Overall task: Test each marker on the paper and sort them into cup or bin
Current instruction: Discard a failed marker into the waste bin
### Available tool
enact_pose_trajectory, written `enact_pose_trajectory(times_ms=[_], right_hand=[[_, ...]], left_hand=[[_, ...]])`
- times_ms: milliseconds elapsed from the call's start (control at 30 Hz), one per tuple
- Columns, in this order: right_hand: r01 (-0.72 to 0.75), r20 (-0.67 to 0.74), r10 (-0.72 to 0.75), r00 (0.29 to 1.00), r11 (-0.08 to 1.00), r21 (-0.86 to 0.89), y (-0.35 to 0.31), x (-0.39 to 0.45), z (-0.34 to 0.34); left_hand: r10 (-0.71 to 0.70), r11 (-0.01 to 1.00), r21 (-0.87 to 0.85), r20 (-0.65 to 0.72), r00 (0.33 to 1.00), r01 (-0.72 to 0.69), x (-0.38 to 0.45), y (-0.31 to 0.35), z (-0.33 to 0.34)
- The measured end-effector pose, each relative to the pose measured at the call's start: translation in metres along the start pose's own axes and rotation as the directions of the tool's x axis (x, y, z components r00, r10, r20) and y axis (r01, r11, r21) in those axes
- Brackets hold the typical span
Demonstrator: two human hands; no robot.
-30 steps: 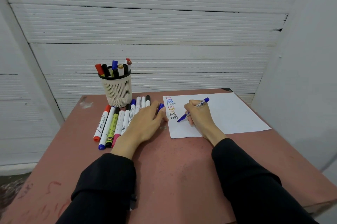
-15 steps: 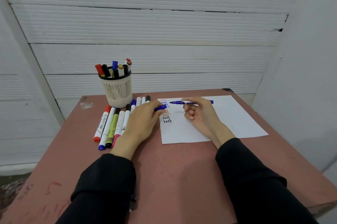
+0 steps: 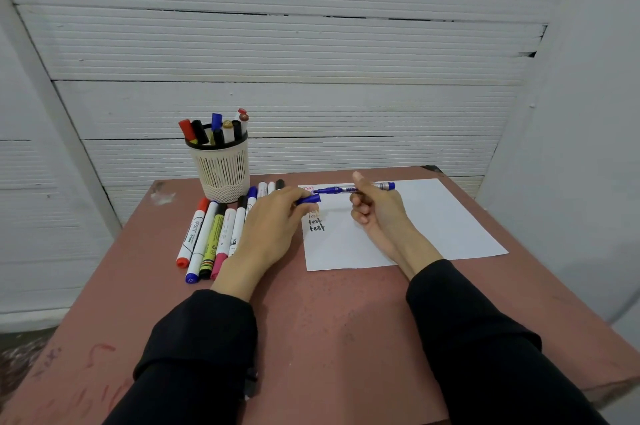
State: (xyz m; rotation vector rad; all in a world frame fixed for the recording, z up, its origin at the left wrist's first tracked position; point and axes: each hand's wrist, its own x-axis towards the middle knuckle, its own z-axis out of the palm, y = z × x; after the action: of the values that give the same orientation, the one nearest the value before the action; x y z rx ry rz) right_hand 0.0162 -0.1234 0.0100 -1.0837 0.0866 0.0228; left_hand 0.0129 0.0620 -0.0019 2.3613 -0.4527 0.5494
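Note:
My right hand (image 3: 375,213) grips a blue marker (image 3: 341,189), held level above the white paper (image 3: 433,220) with its tip pointing left. My left hand (image 3: 273,227) pinches the marker's blue cap (image 3: 310,200) just below and left of that tip, at the paper's left edge. A column of the word "test" in several colours (image 3: 316,223) runs down the paper's left side, partly hidden by my left hand. A cream mesh cup (image 3: 221,168) at the back left holds several markers. A row of capped markers (image 3: 211,234) lies on the table beside my left hand.
The reddish table (image 3: 329,313) ends close to a white ribbed wall (image 3: 294,78) behind and a plain white panel (image 3: 571,147) on the right. No bin shows in the frame. My dark sleeves (image 3: 485,338) cover the table's near part.
My right hand lifted the blue marker off the paper and turned it level, tip to the left. My left hand brought the cap up near the tip. The paper slid slightly left.

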Motion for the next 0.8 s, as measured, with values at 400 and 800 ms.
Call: enact_pose_trajectory(times_ms=[400,800], right_hand=[[0.027,-0.001,-0.027,1.000,0.998,-0.062,0.000,0.000,0.000],[0.053,0.115,-0.043,0.992,0.995,-0.085,0.002,-0.006,0.009]], left_hand=[[0.077,0.995,0.062,-0.011,0.997,-0.076,0.000,0.002,-0.001],[0.154,0.978,0.149,-0.031,0.988,-0.147,-0.004,0.019,-0.002]])
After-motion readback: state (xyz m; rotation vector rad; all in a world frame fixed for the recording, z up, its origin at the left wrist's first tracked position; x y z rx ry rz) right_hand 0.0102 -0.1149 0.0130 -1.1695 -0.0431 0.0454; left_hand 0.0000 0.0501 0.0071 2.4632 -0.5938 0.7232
